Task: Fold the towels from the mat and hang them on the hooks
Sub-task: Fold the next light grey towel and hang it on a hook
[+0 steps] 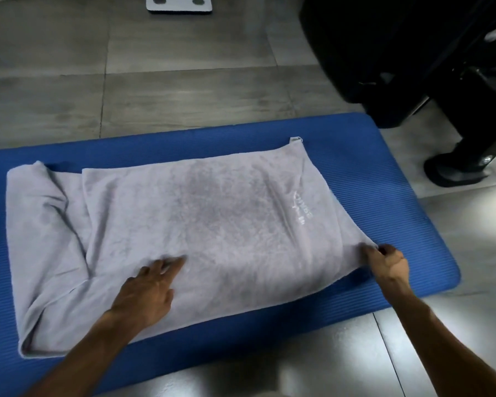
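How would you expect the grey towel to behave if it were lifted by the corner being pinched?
The towel would probably droop limply: it already creases where the right hand pinches its corner. Its plush pile suggests it will grip the mat rather than slide.

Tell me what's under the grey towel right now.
The blue mat lies under the grey towel, showing on every side. The left hand presses on top; the right hand pinches its corner. Anything beneath the towel's middle is covered.
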Motion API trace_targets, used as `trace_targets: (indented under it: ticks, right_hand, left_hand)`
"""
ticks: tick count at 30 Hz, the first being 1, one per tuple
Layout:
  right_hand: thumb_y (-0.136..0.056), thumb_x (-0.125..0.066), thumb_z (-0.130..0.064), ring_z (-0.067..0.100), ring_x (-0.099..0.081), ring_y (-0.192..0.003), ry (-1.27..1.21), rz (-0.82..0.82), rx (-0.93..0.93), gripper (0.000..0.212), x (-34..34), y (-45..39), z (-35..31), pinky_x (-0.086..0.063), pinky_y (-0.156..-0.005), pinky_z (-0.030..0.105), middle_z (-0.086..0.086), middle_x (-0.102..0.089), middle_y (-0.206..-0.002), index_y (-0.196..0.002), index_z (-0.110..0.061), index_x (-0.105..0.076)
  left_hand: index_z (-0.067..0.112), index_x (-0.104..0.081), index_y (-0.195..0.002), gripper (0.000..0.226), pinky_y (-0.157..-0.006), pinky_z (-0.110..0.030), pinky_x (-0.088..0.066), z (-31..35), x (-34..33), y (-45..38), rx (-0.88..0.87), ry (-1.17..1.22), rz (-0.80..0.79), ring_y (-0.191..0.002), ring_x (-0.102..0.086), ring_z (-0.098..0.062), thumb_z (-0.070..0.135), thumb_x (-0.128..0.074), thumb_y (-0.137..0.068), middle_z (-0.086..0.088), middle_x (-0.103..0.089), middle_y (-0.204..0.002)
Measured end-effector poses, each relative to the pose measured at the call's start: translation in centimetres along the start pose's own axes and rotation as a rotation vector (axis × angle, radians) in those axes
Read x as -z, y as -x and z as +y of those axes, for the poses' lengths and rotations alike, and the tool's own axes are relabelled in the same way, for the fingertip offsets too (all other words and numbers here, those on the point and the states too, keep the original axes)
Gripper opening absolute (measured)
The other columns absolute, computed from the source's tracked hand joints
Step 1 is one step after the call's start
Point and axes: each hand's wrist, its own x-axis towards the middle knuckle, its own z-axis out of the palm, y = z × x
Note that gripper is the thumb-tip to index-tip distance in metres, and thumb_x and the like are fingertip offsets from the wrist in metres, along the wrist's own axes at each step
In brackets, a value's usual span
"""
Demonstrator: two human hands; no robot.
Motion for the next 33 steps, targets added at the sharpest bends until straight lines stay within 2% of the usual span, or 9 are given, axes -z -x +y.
trace_targets:
  ticks: [4,7,10,18,23,25,28,31,33]
  right_hand:
    - [-0.089,-0.065,-0.037,0.038,-0.062,-0.087,-0.008,-0.033,-0.096,0.032,1.2,0.8,4.8,-0.05,-0.078,0.045,0.018,-0.065,-0.086,-0.085,-0.005,-0.063]
    - [-0.089,-0.065,-0.037,0.037,-0.061,-0.088,0.11,-0.031,-0.058,0.029,1.4,0.9,5.2,-0.05,-0.078,0.043,0.02,-0.066,-0.097,-0.098,-0.009,-0.059]
    - [-0.088,-0.064,-0.044,0.036,-0.054,-0.097,0.228,0.027,0.157,0.041,1.2,-0.3,2.1,-0.046,-0.081,0.043,0.015,-0.061,-0.109,-0.111,-0.012,-0.052]
    - [-0.09,-0.05,-0.035,0.039,-0.049,-0.117,0.37,-0.103,0.671,0.046,-6.1,-5.3,-12.5,-0.044,-0.091,0.052,0.011,-0.046,-0.139,-0.131,-0.016,-0.05]
    - [-0.077,-0.021,-0.055,0.033,-0.047,-0.123,0.403,-0.147,0.464,0.066,-7.6,-10.2,-17.0,-0.044,-0.099,0.047,0.008,-0.044,-0.139,-0.125,-0.024,-0.053]
    - [-0.078,-0.04,-0.062,0.03,-0.041,-0.129,0.447,-0.217,0.328,0.05,-6.8,-14.2,-17.8,-0.036,-0.107,0.047,0.005,-0.045,-0.139,-0.115,-0.034,-0.058]
    - [-0.046,-0.059,-0.088,0.018,-0.042,-0.133,0.395,-0.298,0.22,0.055,-6.9,-19.8,-18.0,-0.028,-0.116,0.042,-0.004,-0.057,-0.132,-0.086,-0.051,-0.062]
    - [-0.058,-0.078,-0.07,0.015,-0.046,-0.13,0.273,-0.333,0.249,0.067,-6.2,-19.3,-19.1,-0.033,-0.114,0.034,-0.008,-0.056,-0.13,-0.111,-0.033,-0.066]
    - [-0.076,-0.079,-0.043,0.025,-0.046,-0.131,0.239,-0.347,0.295,0.064,-6.2,-19.0,-19.5,-0.036,-0.111,0.037,0.006,-0.051,-0.139,-0.13,-0.018,-0.056]
  left_hand:
    - [0.034,-0.019,-0.152,0.066,-0.095,-0.037,-0.048,2.0,0.9,-2.4,0.003,-0.099,0.021,-0.129,-0.041,-0.024,0.037,-0.049,-0.093,-0.004,-0.031,-0.151]
    - [0.039,-0.006,-0.152,0.083,-0.108,-0.044,-0.037,3.6,1.2,-4.7,-0.014,-0.052,-0.059,-0.146,-0.009,-0.031,0.044,-0.059,-0.088,-0.006,0.004,-0.161]
    - [0.045,0.009,-0.149,0.099,-0.115,-0.047,-0.027,4.6,0.8,-6.1,-0.008,0.008,-0.189,-0.145,0.016,-0.036,0.04,-0.067,-0.085,-0.006,0.031,-0.155]
    - [0.044,0.013,-0.147,0.1,-0.115,-0.054,-0.025,4.1,0.5,-6.5,-0.018,0.087,-0.226,-0.141,0.026,-0.036,0.03,-0.066,-0.088,-0.001,0.045,-0.144]
    - [0.04,0.024,-0.141,0.101,-0.116,-0.056,-0.015,4.4,1.3,-6.6,-0.036,0.064,-0.268,-0.139,0.028,-0.04,0.029,-0.063,-0.09,-0.005,0.045,-0.144]
    - [0.039,0.026,-0.139,0.105,-0.115,-0.055,-0.017,4.7,1.6,-6.6,-0.034,0.043,-0.261,-0.139,0.026,-0.04,0.029,-0.065,-0.088,-0.005,0.043,-0.144]
    - [0.04,0.021,-0.145,0.108,-0.114,-0.054,-0.021,4.9,1.4,-6.6,-0.023,0.018,-0.251,-0.139,0.025,-0.039,0.029,-0.069,-0.086,-0.006,0.038,-0.151]
    - [0.045,0.015,-0.147,0.107,-0.114,-0.055,-0.019,4.7,1.0,-6.8,-0.01,0.046,-0.255,-0.139,0.027,-0.039,0.027,-0.07,-0.085,-0.006,0.039,-0.15]
    - [0.046,0.016,-0.146,0.108,-0.114,-0.055,-0.019,4.5,0.7,-6.9,-0.014,0.051,-0.243,-0.139,0.028,-0.039,0.026,-0.071,-0.084,-0.006,0.04,-0.15]
